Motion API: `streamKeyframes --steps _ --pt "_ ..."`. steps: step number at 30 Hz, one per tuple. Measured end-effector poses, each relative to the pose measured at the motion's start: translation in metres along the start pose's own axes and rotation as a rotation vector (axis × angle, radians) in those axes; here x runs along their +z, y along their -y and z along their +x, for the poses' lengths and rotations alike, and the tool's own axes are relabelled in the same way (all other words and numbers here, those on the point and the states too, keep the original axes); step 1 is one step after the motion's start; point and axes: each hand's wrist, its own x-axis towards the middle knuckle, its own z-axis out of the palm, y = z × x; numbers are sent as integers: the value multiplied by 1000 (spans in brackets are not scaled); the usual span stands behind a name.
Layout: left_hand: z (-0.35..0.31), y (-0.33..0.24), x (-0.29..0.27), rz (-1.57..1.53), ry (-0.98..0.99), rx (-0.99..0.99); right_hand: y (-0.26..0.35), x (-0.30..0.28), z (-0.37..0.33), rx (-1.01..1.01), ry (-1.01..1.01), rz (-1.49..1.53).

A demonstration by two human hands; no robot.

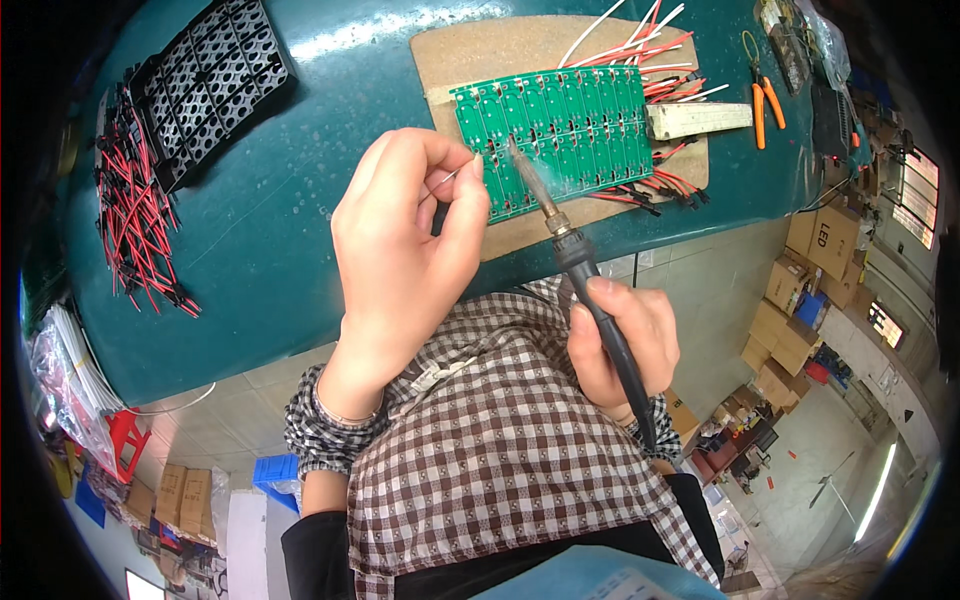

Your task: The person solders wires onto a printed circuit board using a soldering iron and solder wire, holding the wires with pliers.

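Note:
My right hand (628, 340) is wrapped round the black handle of a soldering iron (598, 310). The iron's tip touches or hovers just over a green circuit board panel (590, 130) marked off in repeated narrow sections. Faint smoke drifts beside the tip. At the panel's left edge, my left hand (405, 220) pinches a thin silvery solder wire (450, 176) between thumb and forefinger; its end is hard to make out. Beneath the panel lies a brown board (440, 55). Red and white wires (650, 45) stick out past the panel's far edge.
A whitish block (700, 120) rests against the panel's right side, with orange-handled pliers (768, 110) beyond. On the left of the green table (260, 290) are a black perforated tray (215, 85) and a heap of red and black wires (135, 200). Cardboard boxes (825, 240) stand off to the right.

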Motion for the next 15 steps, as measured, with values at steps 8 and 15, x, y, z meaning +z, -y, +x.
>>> streamKeyframes --steps 8,15 --pt "-3 -6 -2 14 1 -9 -2 0 -2 -13 -25 -5" --pt "-9 -25 -19 -262 20 -244 -6 -17 -9 70 23 32"
